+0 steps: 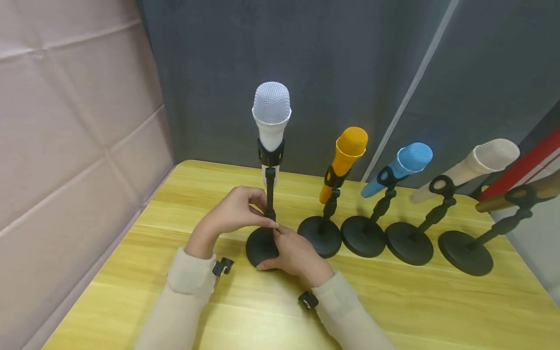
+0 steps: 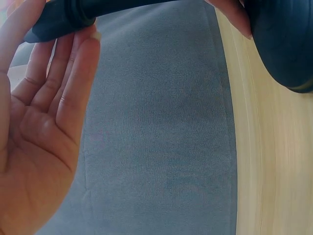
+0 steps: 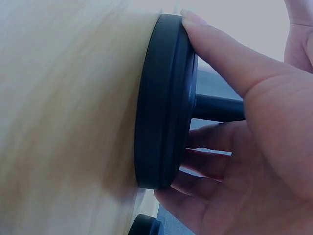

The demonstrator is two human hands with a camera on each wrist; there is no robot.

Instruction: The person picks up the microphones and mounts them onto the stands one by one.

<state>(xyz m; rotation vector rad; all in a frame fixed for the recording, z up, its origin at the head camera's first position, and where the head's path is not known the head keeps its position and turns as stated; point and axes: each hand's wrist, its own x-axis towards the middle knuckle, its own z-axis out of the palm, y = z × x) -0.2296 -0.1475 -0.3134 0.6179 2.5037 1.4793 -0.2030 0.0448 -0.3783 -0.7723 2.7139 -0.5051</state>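
A white microphone (image 1: 272, 116) sits in the clip of a black desk stand (image 1: 270, 187) near the table's left side. My left hand (image 1: 232, 210) holds the stand's pole, and in the left wrist view its thumb and fingers are around a black collar (image 2: 80, 13). My right hand (image 1: 298, 253) grips the round base (image 3: 164, 107), thumb on the near edge and fingers spread over the far side. The base rests on the wooden table (image 1: 245, 321). Much of its right part is hidden by the right hand in the head view.
To the right stand more microphones on matching black stands in a row: yellow (image 1: 345, 155), blue (image 1: 404, 163), cream (image 1: 477, 165) and a brownish one (image 1: 540, 189) cut by the frame. A grey partition (image 1: 210, 73) is behind the table, a pale padded wall (image 1: 74, 121) at left.
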